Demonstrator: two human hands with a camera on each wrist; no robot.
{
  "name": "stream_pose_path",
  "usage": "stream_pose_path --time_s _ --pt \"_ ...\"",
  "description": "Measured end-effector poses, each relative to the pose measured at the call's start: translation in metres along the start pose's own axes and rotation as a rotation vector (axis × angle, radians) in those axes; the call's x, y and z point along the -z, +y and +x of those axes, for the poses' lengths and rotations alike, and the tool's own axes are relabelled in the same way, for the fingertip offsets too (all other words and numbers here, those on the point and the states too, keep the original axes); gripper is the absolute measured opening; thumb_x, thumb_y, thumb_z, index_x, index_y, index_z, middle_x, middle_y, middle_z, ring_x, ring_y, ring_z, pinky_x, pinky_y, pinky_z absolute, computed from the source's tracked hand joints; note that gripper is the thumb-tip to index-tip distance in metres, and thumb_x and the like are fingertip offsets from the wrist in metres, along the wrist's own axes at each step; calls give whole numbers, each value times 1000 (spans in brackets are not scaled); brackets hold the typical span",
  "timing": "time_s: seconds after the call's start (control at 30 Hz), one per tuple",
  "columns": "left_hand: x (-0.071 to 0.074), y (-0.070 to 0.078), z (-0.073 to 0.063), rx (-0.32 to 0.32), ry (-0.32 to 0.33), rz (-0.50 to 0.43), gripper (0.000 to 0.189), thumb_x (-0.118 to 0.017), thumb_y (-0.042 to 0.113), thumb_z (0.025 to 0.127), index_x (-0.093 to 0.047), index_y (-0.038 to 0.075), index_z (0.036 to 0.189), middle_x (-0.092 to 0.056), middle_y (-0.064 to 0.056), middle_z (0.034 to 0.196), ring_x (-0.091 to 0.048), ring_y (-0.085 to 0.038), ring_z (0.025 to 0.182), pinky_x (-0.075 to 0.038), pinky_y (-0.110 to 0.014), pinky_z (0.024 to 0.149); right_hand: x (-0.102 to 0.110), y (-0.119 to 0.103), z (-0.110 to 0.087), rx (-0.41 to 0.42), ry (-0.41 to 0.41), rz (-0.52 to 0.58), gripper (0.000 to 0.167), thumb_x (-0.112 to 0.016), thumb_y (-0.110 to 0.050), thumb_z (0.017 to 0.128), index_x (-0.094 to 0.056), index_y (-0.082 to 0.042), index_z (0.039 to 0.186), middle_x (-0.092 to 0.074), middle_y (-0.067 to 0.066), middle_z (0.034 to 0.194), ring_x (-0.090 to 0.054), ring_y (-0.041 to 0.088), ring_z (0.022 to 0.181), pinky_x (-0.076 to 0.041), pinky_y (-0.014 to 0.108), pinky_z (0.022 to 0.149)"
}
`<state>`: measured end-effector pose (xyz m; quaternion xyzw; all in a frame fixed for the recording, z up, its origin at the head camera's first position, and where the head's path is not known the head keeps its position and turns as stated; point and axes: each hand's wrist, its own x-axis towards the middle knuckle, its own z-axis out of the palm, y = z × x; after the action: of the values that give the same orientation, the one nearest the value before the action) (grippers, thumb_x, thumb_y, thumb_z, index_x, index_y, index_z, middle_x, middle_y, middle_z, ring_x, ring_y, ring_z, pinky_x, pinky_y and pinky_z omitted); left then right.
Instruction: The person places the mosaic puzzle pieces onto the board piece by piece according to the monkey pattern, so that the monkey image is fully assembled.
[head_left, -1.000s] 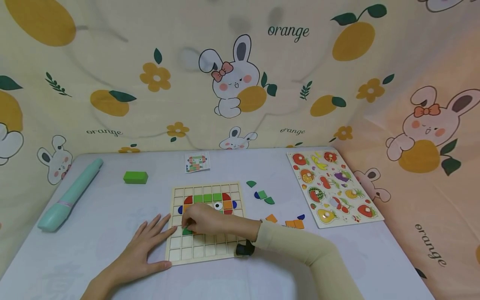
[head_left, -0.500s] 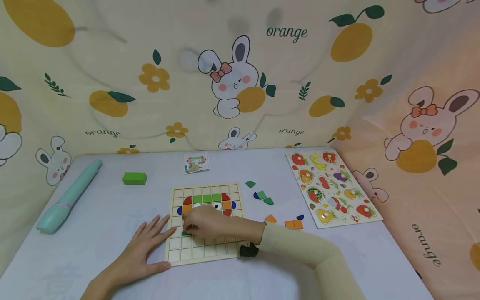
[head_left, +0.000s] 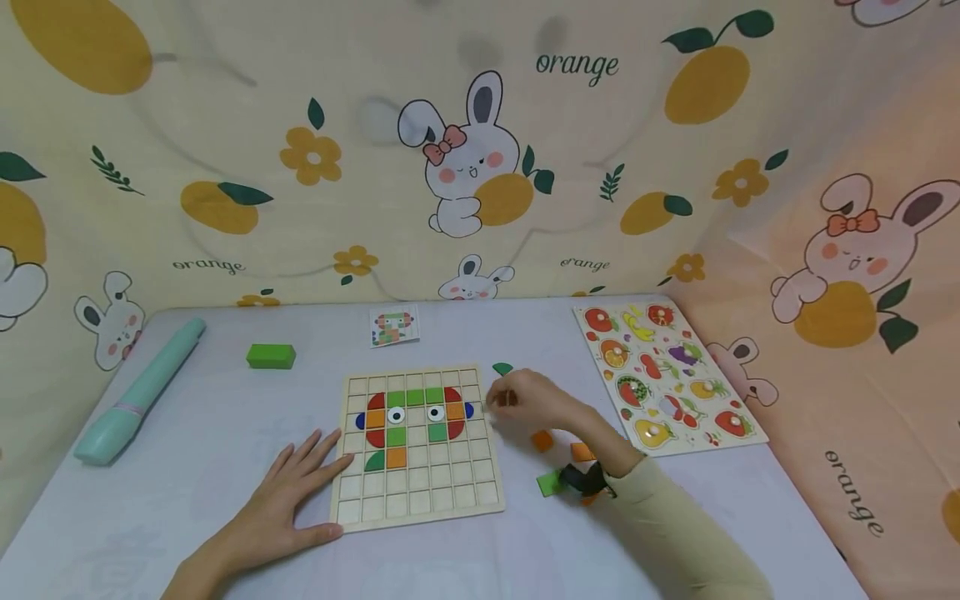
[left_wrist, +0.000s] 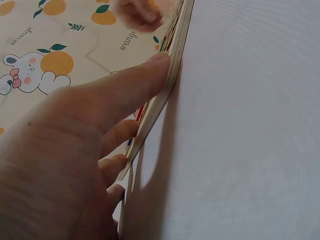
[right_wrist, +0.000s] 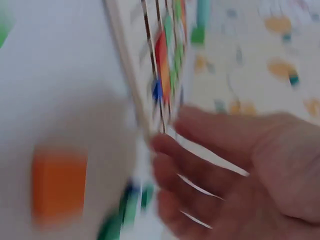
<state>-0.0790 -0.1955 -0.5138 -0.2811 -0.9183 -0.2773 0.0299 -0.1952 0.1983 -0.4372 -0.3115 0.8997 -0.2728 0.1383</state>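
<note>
A wooden grid board [head_left: 450,500] lies on the table, partly filled with red, green, orange and blue tiles. In its lower left, an orange square tile [head_left: 396,457] sits beside a green quarter-circle tile [head_left: 375,461]. My left hand [head_left: 288,492] is spread flat, with its thumb and fingertips at the board's left edge; in the left wrist view the thumb [left_wrist: 125,90] touches the wooden rim. Just off the board's right edge hovers my right hand [head_left: 536,400], fingers loosely bent, nothing seen between them. It hides some loose tiles behind it.
Loose tiles lie right of the board: a green quarter circle [head_left: 502,367], orange squares [head_left: 542,441] and a green square [head_left: 549,483]. Behind the board are a pattern card [head_left: 394,325] and green block [head_left: 271,357]. A fruit puzzle board [head_left: 667,375] lies right, a teal case [head_left: 142,392] left.
My right hand has left the board's lower left and moved right, to the loose tiles. The orange square beside the green quarter circle is now uncovered. The left hand stays put.
</note>
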Motion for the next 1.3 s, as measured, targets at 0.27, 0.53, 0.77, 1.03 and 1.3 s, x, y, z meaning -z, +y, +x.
stream_pose_path --time_s 0.27,0.53,0.77,1.03,1.3 --pt "4 0 1 -3 -1 -2 82 -75 55 80 -48 23 150 -29 -10 162 -17 -40 149 9 -30 117 18 37 -49 -119 -191 97 17 -78 -4 84 -70 -9 98 -59 0 84 -52 17 79 -46 26 69" --pt "3 1 3 -21 2 -10 82 -76 54 79 -48 22 149 -30 -12 162 -18 -40 148 9 -29 117 6 43 -60 -62 -115 119 22 -79 -2 82 -65 -8 98 -59 0 90 -52 16 81 -47 26 73" --pt "2 1 2 -6 0 -14 82 -76 54 79 -49 22 149 -30 -11 162 -18 -40 148 9 -29 117 -2 41 -64 -41 -24 44 22 -82 -3 80 -65 -11 93 -56 -1 90 -50 15 81 -46 27 73" --pt "1 2 1 14 -7 -11 82 -75 56 79 -49 23 149 -29 -10 162 -17 -40 148 9 -29 117 -4 39 -66 -65 -1 123 21 -79 -1 83 -66 -8 97 -58 -1 83 -52 15 77 -47 25 67" --pt "2 4 1 18 -7 -21 82 -75 55 79 -49 22 149 -29 -11 162 -17 -40 148 9 -32 118 -12 14 -29 38 99 345 10 -69 -1 91 -68 0 101 -67 6 93 -58 18 80 -50 24 71"
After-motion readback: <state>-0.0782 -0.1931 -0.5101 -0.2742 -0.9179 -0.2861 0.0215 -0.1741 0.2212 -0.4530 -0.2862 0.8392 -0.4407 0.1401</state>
